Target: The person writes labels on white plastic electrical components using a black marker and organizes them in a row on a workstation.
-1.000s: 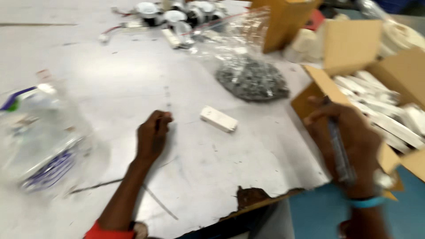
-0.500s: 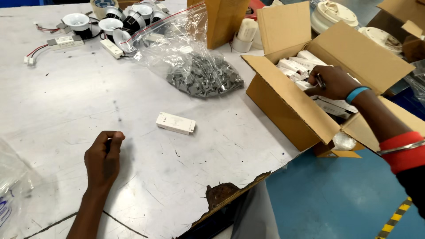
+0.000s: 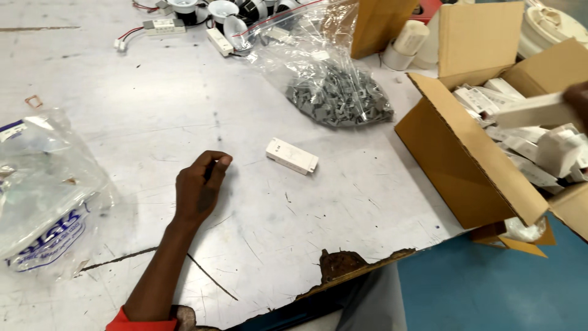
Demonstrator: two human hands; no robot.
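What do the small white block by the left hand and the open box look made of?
White block: likely smooth matte plastic, with crisp moulded edges. Open box: brown cardboard, with folded flaps and raw edges. The left hand rests apart from the block.

Matt, scratched white table top (image 3: 122,122), chipped to rusty brown at the near edge; plain brown corrugated cardboard box (image 3: 453,159) at right; smooth white plastic module (image 3: 291,155); glossy, crinkled clear plastic bag (image 3: 46,190) at left; another glossy bag of dull grey plastic clips (image 3: 337,98) far
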